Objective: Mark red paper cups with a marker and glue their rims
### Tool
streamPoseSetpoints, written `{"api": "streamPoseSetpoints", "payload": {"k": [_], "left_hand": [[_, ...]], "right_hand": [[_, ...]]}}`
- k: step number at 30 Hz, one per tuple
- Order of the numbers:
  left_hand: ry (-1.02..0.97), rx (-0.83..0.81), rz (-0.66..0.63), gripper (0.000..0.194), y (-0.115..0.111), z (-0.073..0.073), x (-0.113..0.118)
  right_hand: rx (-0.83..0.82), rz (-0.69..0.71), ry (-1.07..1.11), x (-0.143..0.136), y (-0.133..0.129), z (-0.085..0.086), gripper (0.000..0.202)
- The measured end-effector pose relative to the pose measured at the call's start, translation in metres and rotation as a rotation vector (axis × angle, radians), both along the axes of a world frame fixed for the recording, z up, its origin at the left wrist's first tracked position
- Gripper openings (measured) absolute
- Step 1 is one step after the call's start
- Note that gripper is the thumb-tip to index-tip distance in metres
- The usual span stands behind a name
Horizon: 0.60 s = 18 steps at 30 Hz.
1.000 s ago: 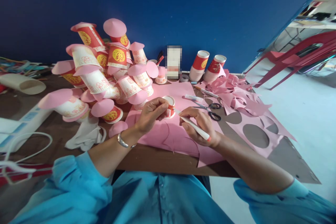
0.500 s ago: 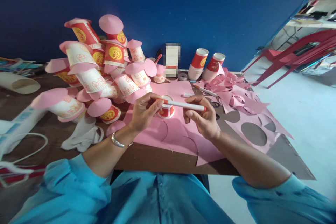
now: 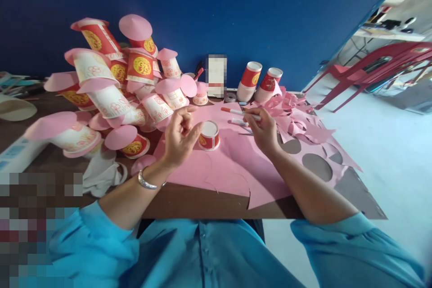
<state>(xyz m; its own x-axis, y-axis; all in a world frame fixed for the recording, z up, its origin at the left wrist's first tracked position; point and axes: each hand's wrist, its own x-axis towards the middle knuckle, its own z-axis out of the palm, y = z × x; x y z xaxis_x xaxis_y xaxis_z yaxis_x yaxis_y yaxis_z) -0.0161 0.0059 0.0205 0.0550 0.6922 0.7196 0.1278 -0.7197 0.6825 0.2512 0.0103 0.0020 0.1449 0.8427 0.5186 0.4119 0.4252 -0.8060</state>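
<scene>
In my right hand (image 3: 261,129), on the right of the pink sheet, I hold a white marker pen (image 3: 234,111) with a red end pointing left. My left hand (image 3: 180,139) is raised over the left part of the pink paper (image 3: 232,148), empty, thumb and fingers apart. Just right of its thumb a short red and white paper cup (image 3: 209,137) rests upside down on the paper. Below the pen lie a small white tube (image 3: 238,122) and scissors (image 3: 247,132), the latter partly hidden by my right hand.
Capped cups (image 3: 101,99) with pink paper cones are heaped at the left. Two cup stacks (image 3: 249,81) stand near the blue wall, beside a tape roll (image 3: 230,97). Pink paper scraps (image 3: 297,117) cover the right side. A red chair (image 3: 367,72) stands beyond the table.
My left hand has let go of the marker pen and opened. The pen is now in my right hand alone, a little farther back, and the paper cup is in fuller view.
</scene>
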Motion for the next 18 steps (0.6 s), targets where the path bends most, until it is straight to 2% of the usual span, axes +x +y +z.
{"api": "streamPoseSetpoints", "payload": {"k": [3, 7, 12, 15, 18], "left_hand": [[0.108, 0.091, -0.003, 0.019, -0.005, -0.004, 0.002], [0.193, 0.17, -0.017, 0.012, -0.011, -0.006, 0.005], [0.19, 0.158, 0.021, 0.009, -0.009, -0.007, 0.006], [0.189, 0.154, 0.016, 0.009, -0.01, -0.006, 0.005], [0.193, 0.151, 0.013, 0.009, -0.011, -0.006, 0.005]], "right_hand": [[-0.048, -0.15, -0.261, 0.021, 0.021, -0.017, 0.015], [-0.15, -0.191, -0.468, 0.033, 0.033, -0.029, 0.028], [-0.217, -0.204, -0.599, 0.039, 0.035, -0.027, 0.03], [-0.201, -0.282, -0.742, 0.046, 0.035, -0.022, 0.033], [-0.253, -0.369, -0.893, 0.053, 0.035, -0.018, 0.033]]}}
